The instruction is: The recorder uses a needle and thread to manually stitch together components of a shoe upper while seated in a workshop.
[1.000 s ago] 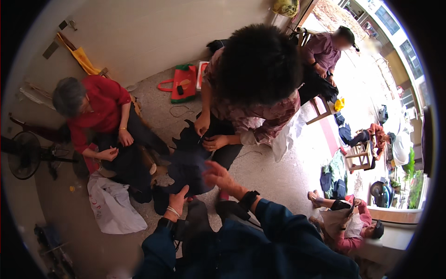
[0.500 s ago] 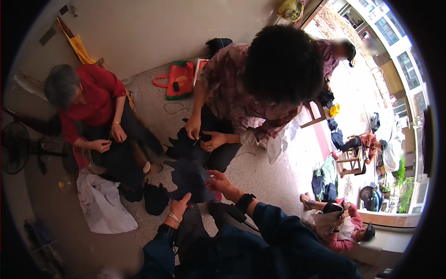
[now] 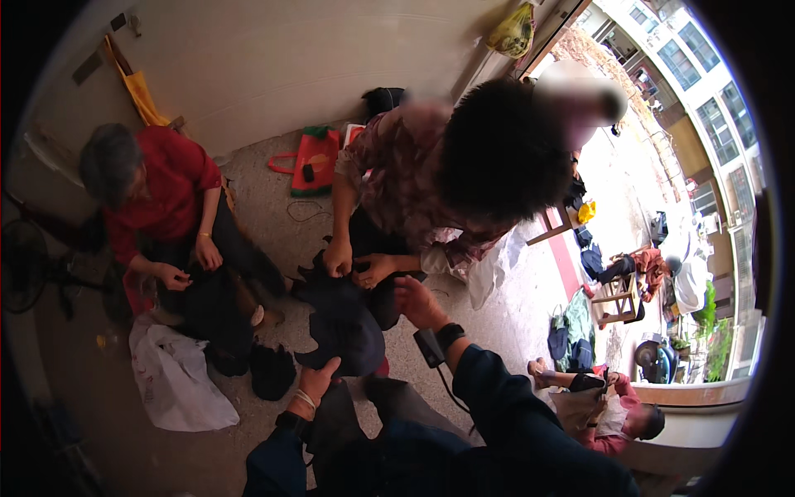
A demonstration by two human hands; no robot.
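Head view shows me the left hand (image 3: 315, 381) pinching jagged-edged, dark navy cloth (image 3: 346, 335), the right hand (image 3: 421, 305) spread and empty, so one-sided support could let it sag

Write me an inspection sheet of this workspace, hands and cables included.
Surface: grey speckled floor.
Work items: dark cloth with a jagged edge, held up.
Clutter: white plastic bag, red-and-green bag, dark bundle on floor.
Hands: left hand grips the cloth's near edge; right hand open beside it.
Cables: black cable below the right hand; thin cord on floor.
Surroundings: person in red, person in patterned top, fan at left.
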